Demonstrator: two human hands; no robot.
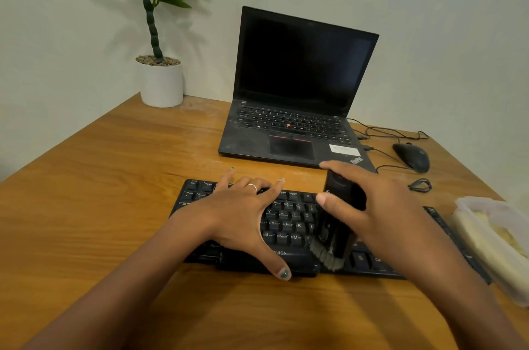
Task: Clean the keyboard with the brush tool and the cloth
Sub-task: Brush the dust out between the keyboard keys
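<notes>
Left hand (243,215) lies flat, fingers spread, on the black keyboard (289,228), which runs left to right across the bench (114,166); right hand (369,206) grips the brush tool (336,223), bristles toward the viewer on the keys; a laptop (297,97) sits open behind

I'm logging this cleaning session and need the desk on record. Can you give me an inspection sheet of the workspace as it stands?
Surface: wooden desk, pale smears near the laptop.
Job's things: black keyboard lying flat; brush tool with its bristles on the keys near the keyboard's front edge; cloth not identified.
Clutter: open laptop, screen dark; mouse; translucent container at the right edge.
Grippers: left hand spread flat on the keyboard; right hand grips the brush tool.
Cables: thin black cables beside the laptop, a small coil.
Surroundings: potted plant, plain wall.
</notes>
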